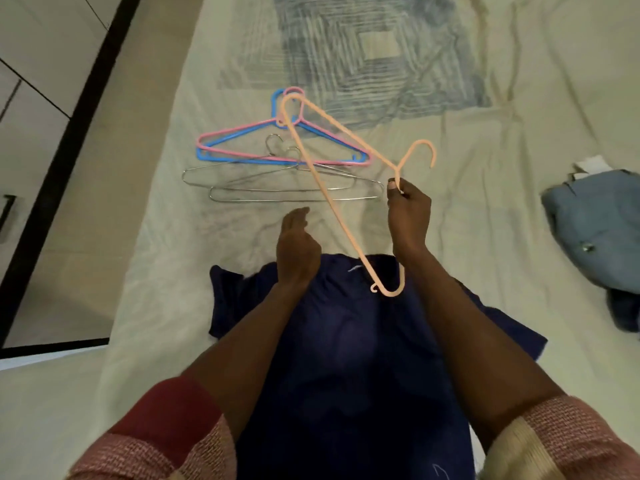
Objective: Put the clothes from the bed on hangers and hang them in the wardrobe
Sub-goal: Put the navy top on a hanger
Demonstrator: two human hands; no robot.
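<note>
A dark navy garment (349,358) lies spread on the bed in front of me, its collar end toward the far side. My right hand (408,216) grips a peach plastic hanger (332,195) at its neck and holds it tilted in the air above the garment's collar. To the left of that hanger, my left hand (296,247) hovers over the garment's top edge, fingers loosely curled and holding nothing. On the sheet beyond lie a pink hanger (242,131) on a blue hanger (221,159), and two wire hangers (277,194).
A folded light blue denim garment (595,230) lies at the bed's right edge. The bed sheet (485,140) is pale with a blue patterned square at the far end. Pale floor and a dark-edged wardrobe panel (48,168) run along the left.
</note>
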